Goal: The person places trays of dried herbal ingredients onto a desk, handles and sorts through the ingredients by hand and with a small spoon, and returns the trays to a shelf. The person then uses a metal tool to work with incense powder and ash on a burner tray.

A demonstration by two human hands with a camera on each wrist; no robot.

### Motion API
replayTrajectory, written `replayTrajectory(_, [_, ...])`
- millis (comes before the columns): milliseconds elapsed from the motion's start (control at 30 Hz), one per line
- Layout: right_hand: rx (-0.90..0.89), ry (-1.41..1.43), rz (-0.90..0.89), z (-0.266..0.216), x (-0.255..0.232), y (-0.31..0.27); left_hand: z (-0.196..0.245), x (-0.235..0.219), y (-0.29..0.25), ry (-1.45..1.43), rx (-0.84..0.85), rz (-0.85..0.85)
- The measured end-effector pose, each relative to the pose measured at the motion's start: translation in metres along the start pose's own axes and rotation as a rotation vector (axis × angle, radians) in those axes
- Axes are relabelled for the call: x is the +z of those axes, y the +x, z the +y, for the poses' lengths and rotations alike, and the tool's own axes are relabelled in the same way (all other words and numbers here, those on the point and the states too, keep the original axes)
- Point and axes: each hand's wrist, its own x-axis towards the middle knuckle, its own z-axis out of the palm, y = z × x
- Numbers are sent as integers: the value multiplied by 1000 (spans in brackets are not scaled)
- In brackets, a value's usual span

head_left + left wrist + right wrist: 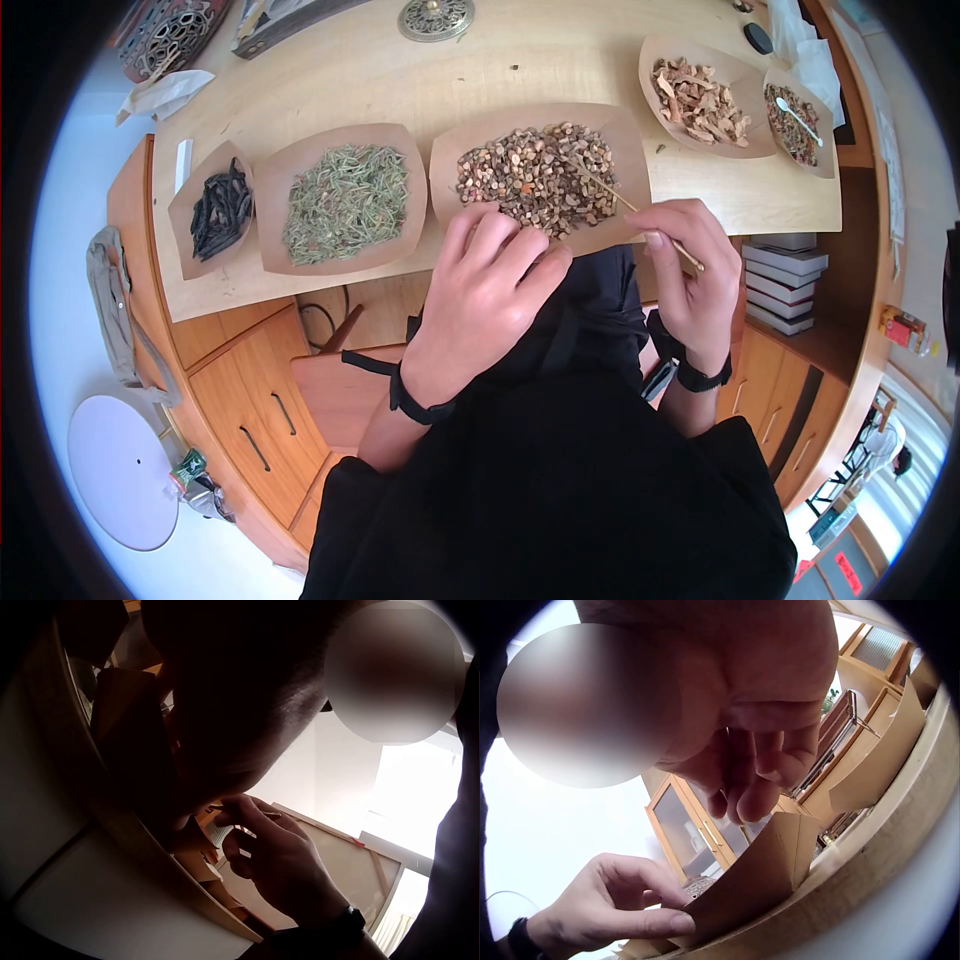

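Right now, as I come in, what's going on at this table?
A person is working at a light wooden table. The right hand pinches a thin stick, its far end among mixed brown pieces in a paper tray. The left hand grips that tray's near rim. Four other trays of dried material stand nearby, untouched by either hand.

5 paper trays sit on the tabletop (pixel 550 72). The pod tray (pixel 184 222) is farthest left, the herb-sprig tray (pixel 274 200) just to its right, then the sliced-stem tray (pixel 458 132) beside that. Farther right and back lies the bark-chip tray (pixel 654 58), with the mixed-botanicals tray (pixel 826 160) on its right; a spoon (pixel 800 115) lies in that last tray. The openwork lid (pixel 436 14) sits behind the 2nd and 3rd trays. Below the tabletop's right side stand stacked boxes (pixel 785 283).
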Motion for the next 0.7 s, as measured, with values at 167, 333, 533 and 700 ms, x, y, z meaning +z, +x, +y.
replayTrajectory(167, [30,6,37,-6,-8,2,1,0,2,-11,-14,-5])
replayTrajectory(333, [-13,-18,1,-7,-38,-15,3,6,6,11,-12,6])
replayTrajectory(533, [20,-41,13,0,-34,-25,4,8,6,2,3,-15])
replayTrajectory(700, [29,-58,54,3,-16,-11,5,8,5,4,1,-6])
